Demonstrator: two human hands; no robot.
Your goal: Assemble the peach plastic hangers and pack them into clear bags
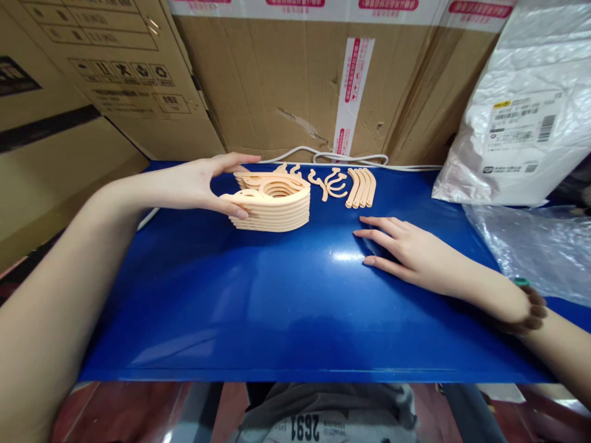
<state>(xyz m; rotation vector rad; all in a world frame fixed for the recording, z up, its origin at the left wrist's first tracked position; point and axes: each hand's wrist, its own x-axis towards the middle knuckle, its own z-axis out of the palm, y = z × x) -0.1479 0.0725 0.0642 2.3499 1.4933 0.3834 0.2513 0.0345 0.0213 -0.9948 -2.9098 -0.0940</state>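
The left hand (pixel 203 184) spans wide around the left end of a stack of peach plastic cutouts (pixel 274 206), thumb on the near edge and fingers curved round the far side. Right of that grip and a little beyond it lie small hooks (pixel 335 182) and curved strips (pixel 361 187). Further right and nearer, the right hand (pixel 406 249) rests flat and empty on the glossy blue table (pixel 258 295). Cardboard boxes (pixel 277 80) wall in the back, with a white cable (pixel 323 154) along their foot and a white plastic bag (pixel 521 117) far to the right.
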